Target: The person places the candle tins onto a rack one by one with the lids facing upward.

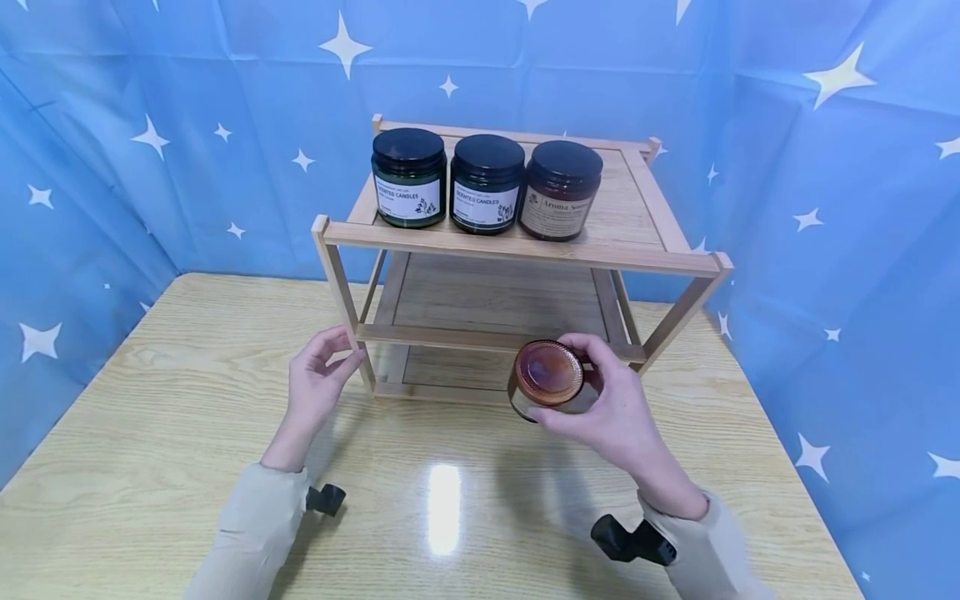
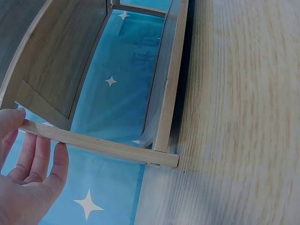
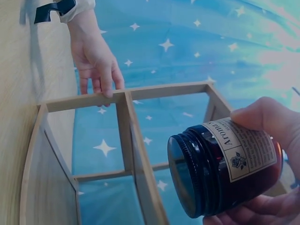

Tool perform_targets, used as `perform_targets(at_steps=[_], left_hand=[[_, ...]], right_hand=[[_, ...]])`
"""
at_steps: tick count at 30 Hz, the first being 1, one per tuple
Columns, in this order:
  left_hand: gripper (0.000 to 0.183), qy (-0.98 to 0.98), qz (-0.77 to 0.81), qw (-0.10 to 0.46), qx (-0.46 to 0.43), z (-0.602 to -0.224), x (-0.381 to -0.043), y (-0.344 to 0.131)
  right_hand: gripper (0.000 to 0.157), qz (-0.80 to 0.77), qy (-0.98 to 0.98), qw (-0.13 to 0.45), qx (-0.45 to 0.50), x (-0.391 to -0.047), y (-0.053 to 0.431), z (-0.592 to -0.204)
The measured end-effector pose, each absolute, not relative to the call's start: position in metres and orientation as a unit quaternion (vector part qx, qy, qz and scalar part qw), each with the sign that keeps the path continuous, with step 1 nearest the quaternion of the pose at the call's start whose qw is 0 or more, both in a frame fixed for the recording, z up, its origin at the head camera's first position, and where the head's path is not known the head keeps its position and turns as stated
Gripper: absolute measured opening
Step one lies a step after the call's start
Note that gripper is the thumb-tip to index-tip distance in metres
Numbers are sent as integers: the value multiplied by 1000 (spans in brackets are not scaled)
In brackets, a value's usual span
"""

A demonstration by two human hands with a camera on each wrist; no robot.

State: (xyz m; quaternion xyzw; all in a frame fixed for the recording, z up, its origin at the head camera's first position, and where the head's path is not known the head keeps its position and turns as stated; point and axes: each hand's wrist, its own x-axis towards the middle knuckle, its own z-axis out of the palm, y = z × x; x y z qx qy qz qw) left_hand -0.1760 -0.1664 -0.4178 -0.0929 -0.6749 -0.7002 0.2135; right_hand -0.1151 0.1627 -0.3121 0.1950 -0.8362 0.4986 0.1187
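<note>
My right hand [image 1: 618, 404] grips an amber candle jar [image 1: 549, 372] in front of the rack's middle shelf. Its glass base is turned up toward the head camera. From the right wrist, the jar's black lid [image 3: 185, 176] points toward the rack, and a cream "Aroma" label [image 3: 241, 147] shows beside the thumb. My left hand [image 1: 318, 375] holds the front left leg [image 2: 98, 143] of the wooden rack [image 1: 525, 244], thumb on one side and fingers on the other.
On the top shelf stand two green candle jars [image 1: 408, 179] with white labels and a brown jar [image 1: 562, 192], all black-lidded and close together. The rack stands on a wood-grain table [image 1: 187, 392]. Behind hangs a blue curtain [image 1: 225, 192] with white stars.
</note>
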Motion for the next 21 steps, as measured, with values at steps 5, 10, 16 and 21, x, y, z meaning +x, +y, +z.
perform_targets(at_steps=[5, 10, 16, 21], left_hand=[[33, -674, -701, 214, -94, -418, -176, -166], [33, -675, -700, 213, -95, -418, -176, -166], [33, -679, -696, 214, -93, -419, -176, -167], [32, -685, -691, 213, -92, -417, -175, -166]], right_hand=[[64, 492, -841, 132, 184, -113, 168, -306], [65, 508, -831, 133, 184, -113, 175, -301], [64, 543, -813, 123, 173, -112, 181, -294], [65, 533, -820, 138, 156, -111, 185, -287]])
